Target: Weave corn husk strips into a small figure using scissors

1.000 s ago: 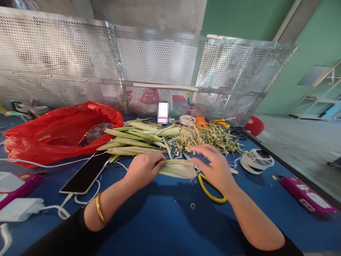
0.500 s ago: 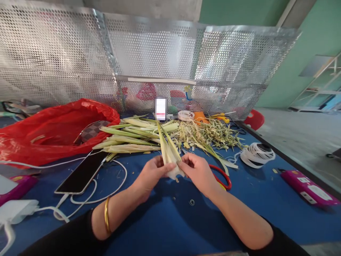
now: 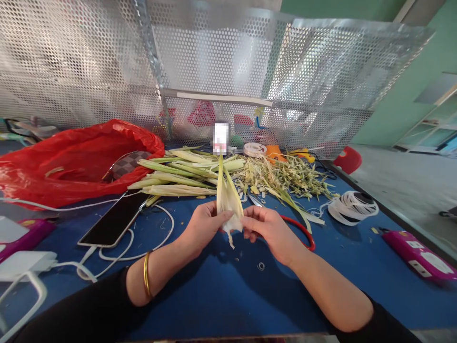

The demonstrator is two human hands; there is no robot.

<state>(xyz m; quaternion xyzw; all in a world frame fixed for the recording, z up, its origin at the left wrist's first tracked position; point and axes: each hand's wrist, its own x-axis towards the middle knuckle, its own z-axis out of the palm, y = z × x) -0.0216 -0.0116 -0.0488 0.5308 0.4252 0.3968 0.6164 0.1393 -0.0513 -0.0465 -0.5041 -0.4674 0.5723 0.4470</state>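
Note:
Pale corn husks (image 3: 230, 197) stand upright between my two hands, their green-yellow tips pointing away and a ragged strip hanging from the lower end. My left hand (image 3: 203, 226) pinches their left side between thumb and fingers. With thumb and fingertips, my right hand (image 3: 267, 231) grips their lower right edge. Red-handled scissors (image 3: 307, 237) lie on the blue table, partly hidden behind my right hand. Beyond my hands lies a pile of long husks (image 3: 174, 174), and to its right a heap of shredded husk scraps (image 3: 289, 176).
At left are a red plastic bag (image 3: 71, 166), a dark phone (image 3: 112, 221) on a white cable and a white charger (image 3: 28, 264). On the right sit a spool of white cord (image 3: 352, 208) and a magenta package (image 3: 417, 255). A perforated metal screen (image 3: 214, 52) borders the back.
The view has tilted slightly down and left. My right fingers have shifted to the husks' lower right edge, and a ragged strip now dangles from the lower end.

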